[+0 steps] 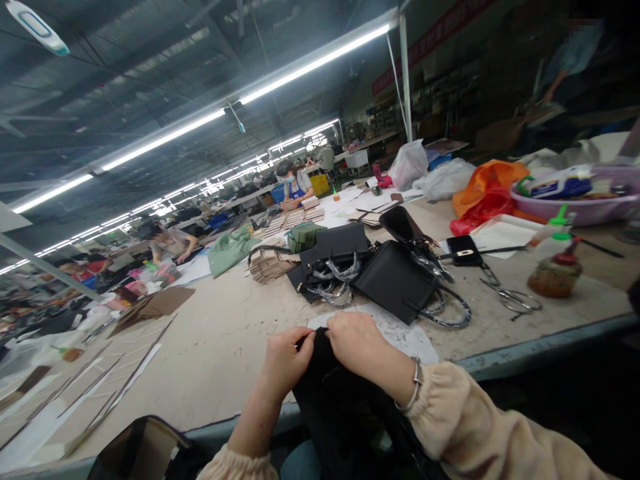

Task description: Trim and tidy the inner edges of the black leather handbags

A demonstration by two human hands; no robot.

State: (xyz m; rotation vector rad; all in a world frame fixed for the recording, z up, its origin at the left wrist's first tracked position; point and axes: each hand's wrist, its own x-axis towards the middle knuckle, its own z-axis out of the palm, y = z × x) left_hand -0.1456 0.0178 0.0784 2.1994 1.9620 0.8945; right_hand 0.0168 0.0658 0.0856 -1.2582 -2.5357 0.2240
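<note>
Both hands hold a black piece of soft material (325, 373) at the table's front edge. My left hand (287, 360) pinches its upper left edge between thumb and fingers. Close beside it, my right hand (357, 340) is closed on the top right of the same material, knuckles up. The material hangs down toward my lap, its lower part dark and hard to make out. Just beyond my hands lies a pile of black handbags (395, 280) with plastic-wrapped handles. A white sheet (413, 337) lies partly under them.
Scissors (517, 300), a brown glue bottle (555, 273) and a purple basin (610, 193) stand at the right. Green cloth (231, 250) is beyond the bags. Flat panels (95, 393) lie at the left; a dark open bag (143, 447) is at the front edge. Other people sit farther back.
</note>
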